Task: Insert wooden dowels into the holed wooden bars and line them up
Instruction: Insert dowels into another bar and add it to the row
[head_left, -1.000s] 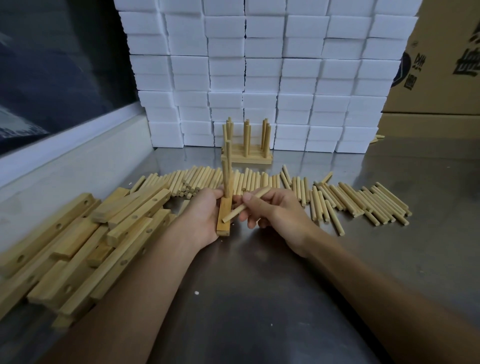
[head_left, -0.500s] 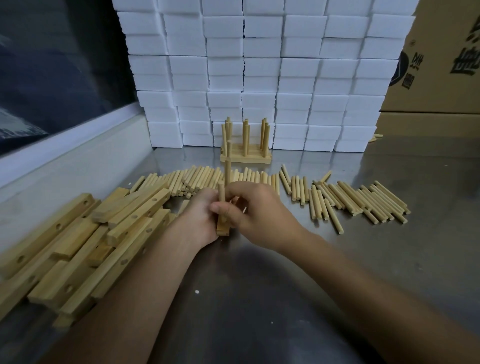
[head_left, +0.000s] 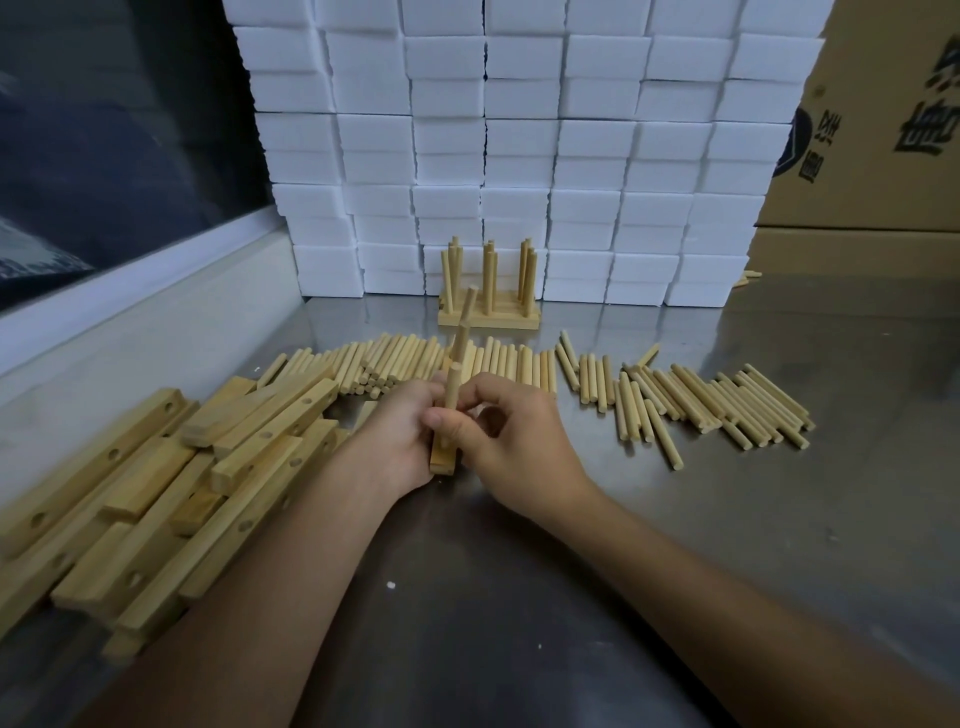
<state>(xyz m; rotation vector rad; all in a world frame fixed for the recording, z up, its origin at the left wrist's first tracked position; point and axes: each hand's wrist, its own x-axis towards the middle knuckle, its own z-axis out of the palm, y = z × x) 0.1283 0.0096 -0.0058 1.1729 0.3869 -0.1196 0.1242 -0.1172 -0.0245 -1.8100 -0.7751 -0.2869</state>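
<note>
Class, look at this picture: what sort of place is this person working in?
Probably a small workshop or factory bench: a metal table holds heaps of dowels and wooden bars, with stacked white foam blocks and a cardboard box behind.

Bare tabletop (head_left: 519, 597) nearside; bars (head_left: 156, 493) crowd left, dowels (head_left: 701, 405) right.

Head camera looks forward and down, close over the steel table (head_left: 779, 545).

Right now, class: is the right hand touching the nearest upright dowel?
Touching. The head view shows the right hand pinching the nearest upright dowel between thumb and fingers.
</note>
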